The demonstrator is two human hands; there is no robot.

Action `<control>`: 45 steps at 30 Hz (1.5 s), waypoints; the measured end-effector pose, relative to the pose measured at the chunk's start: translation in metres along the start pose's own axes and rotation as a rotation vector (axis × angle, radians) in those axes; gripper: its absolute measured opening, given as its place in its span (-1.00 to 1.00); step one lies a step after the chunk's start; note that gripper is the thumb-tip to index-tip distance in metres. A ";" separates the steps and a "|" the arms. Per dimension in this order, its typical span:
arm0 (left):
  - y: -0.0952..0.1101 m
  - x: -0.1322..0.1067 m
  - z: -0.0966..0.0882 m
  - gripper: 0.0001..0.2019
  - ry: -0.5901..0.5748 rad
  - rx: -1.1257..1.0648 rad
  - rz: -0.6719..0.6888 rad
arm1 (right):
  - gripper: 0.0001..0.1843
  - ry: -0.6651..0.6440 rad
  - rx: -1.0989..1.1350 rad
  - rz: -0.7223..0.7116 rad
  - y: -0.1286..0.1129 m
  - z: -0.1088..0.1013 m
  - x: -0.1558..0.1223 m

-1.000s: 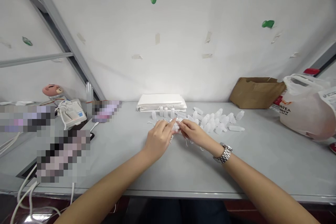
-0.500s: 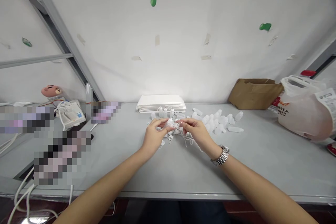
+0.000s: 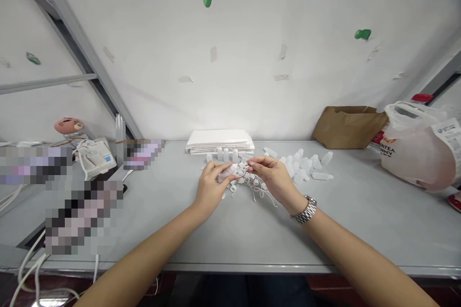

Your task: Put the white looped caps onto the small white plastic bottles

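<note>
A small translucent plastic bottle (image 3: 230, 171) lies tilted between the thumb and fingers of my left hand (image 3: 210, 187), which is closed on it. My right hand (image 3: 276, 181) is pinched just right of the bottle's neck, on a thin white cord (image 3: 242, 170). Below both hands, several white caps with loose cords (image 3: 255, 182) are heaped on the table. Behind my left hand a few small bottles (image 3: 226, 154) stand upright. To the right of my right hand lies a scatter of similar bottles (image 3: 300, 165), mostly tipped over.
White folders or sheets (image 3: 220, 141) are stacked against the wall. On the right are a brown paper bag (image 3: 347, 129) and a white plastic bag (image 3: 414, 153). A white device (image 3: 95, 157), a pink bear figure (image 3: 68, 125) and cables lie at left on the grey table (image 3: 230, 244).
My right hand has drawn slightly away from the bottle's neck, with the cord showing between my hands. The bottle is tilted more to the right. The camera view has shifted slightly.
</note>
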State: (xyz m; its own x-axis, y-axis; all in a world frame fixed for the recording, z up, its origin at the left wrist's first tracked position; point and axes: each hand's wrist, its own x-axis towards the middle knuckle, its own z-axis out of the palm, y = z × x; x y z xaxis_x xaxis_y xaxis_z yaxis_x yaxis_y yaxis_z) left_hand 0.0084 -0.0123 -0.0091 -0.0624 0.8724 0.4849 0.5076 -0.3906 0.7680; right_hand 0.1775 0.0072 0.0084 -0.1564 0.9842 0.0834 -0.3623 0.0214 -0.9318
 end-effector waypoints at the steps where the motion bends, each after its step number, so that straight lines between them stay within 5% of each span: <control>1: 0.001 0.000 0.000 -0.75 0.005 0.019 0.017 | -0.85 -0.008 -0.005 -0.003 0.001 0.000 0.000; 20: -0.001 -0.001 0.000 -0.76 0.037 0.078 0.044 | -0.84 0.026 -0.062 -0.008 0.007 0.000 -0.001; 34: -0.007 -0.004 0.002 -0.76 0.040 0.204 0.314 | -0.85 -0.002 -0.045 0.002 0.008 -0.001 -0.001; 45: -0.007 -0.005 0.003 -0.77 0.078 0.250 0.404 | -0.86 0.014 -0.110 -0.010 0.010 -0.001 0.000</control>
State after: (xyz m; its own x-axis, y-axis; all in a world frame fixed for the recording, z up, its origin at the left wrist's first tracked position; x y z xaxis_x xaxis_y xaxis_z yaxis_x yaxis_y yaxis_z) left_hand 0.0076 -0.0127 -0.0180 0.1232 0.6371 0.7609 0.6946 -0.6030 0.3924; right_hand 0.1747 0.0072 -0.0014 -0.1404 0.9861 0.0884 -0.2600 0.0494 -0.9643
